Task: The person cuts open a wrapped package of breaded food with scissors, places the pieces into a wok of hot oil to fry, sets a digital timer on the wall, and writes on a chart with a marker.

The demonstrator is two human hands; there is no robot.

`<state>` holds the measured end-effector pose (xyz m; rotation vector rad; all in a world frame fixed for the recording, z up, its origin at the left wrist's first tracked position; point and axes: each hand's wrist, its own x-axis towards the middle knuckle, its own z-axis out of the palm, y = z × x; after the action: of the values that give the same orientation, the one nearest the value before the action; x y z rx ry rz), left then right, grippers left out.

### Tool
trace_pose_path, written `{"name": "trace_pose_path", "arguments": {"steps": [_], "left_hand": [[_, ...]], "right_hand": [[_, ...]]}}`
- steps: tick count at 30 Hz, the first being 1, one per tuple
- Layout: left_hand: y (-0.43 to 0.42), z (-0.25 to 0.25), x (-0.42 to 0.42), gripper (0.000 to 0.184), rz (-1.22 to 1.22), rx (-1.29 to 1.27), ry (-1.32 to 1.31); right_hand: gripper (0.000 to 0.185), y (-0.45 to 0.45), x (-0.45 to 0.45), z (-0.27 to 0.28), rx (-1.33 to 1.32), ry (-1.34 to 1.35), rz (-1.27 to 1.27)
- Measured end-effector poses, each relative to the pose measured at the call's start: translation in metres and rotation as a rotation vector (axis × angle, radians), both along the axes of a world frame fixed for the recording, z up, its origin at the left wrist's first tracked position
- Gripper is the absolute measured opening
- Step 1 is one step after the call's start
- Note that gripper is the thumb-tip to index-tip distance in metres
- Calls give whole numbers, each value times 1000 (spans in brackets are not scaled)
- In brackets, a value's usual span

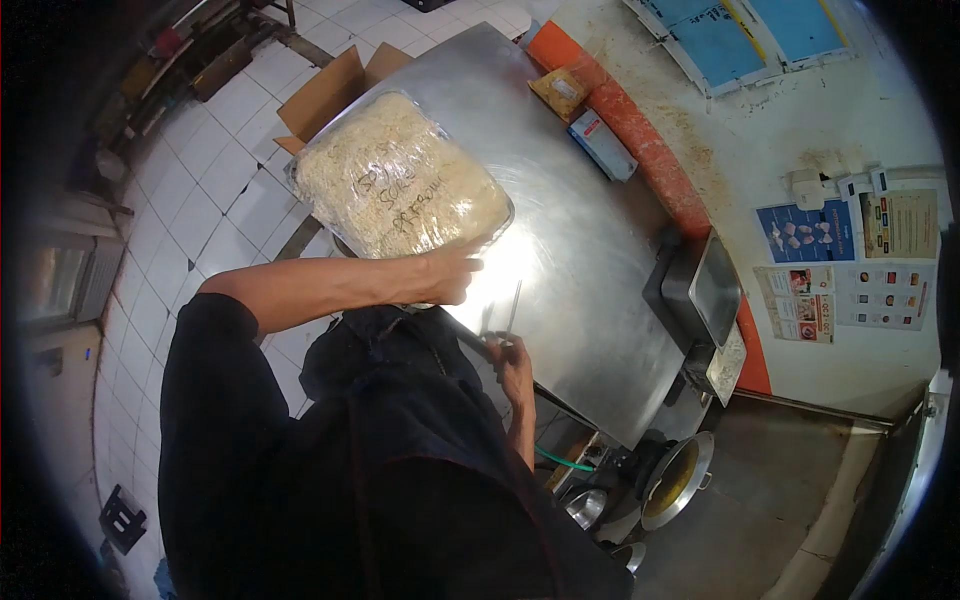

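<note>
The right hand (513, 362) is closing its fingers around a slim, pale, blade-like object (515, 307), standing nearly upright over the front edge of the wide brushed-steel tabletop (590, 270); glare is hiding what it is. The left hand (450, 275) is touching the near side of a big, clear-plastic-wrapped slab of pale yellow shreds or crumbs with black handwriting (400, 175); whether its fingers are pinching the wrap or only pressing, I cannot tell. That wrapped slab is lying over the tabletop's edge opposite the wall.

Doing this well is, I judge, a matter of spreading the left fingers for a broad, steady hold, bearing the slab's weight inward onto the tabletop, and pointing the slim object away from the left hand and the thin wrap.

Counting outward: one wrapped slab and one slim object are sitting nearest the fingers. One open brown cardboard box (322, 98) is showing past the tabletop's edge, behind the slab. Two small packages are lying along the tabletop's wall side: one yellow-brown plastic packet (560, 93) and one flat blue-and-white packet (603, 145). At least one deep rectangular steel pan (712, 295) is standing at the tabletop's far end, and one round metal wok holding yellowish liquid (690, 492) is sitting just beyond that end.
</note>
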<state>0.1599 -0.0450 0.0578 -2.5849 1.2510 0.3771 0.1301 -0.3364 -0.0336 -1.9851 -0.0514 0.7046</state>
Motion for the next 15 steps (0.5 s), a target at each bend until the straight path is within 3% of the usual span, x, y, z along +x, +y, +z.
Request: {"name": "trace_pose_path", "arguments": {"steps": [11,15], "left_hand": [[5,9,-5,12,26,4,-10],[7,19,-9,11,37,2,-67]], "right_hand": [[61,6,-6,26,-42,92,-25],[62,-2,-8,9,-21,55,-29]]}}
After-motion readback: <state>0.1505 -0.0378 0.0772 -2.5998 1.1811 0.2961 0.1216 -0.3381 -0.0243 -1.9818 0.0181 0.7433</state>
